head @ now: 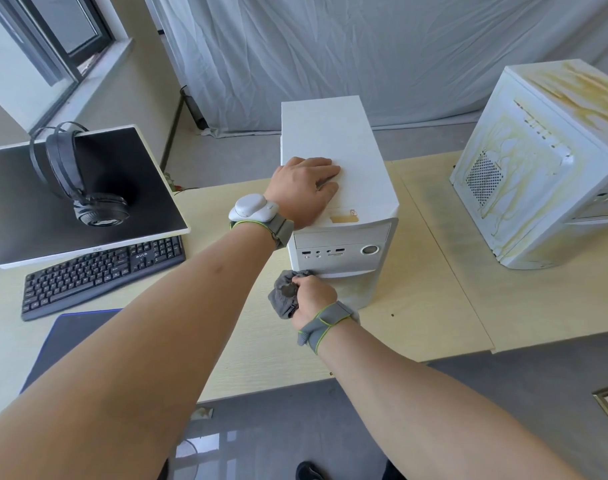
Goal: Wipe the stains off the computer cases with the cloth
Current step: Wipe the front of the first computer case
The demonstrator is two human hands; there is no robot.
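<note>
A white computer case stands upright in the middle of the desk, its front panel facing me. My left hand lies flat on its top near the front edge, fingers straight. My right hand grips a bunched grey cloth and holds it against the lower left of the case's front panel. A second white case stands at the right, streaked all over with yellow-brown stains.
A monitor with headphones hung on it leans at the left, above a black keyboard and a dark mouse pad. The light wooden desk ends near me; a white curtain hangs behind.
</note>
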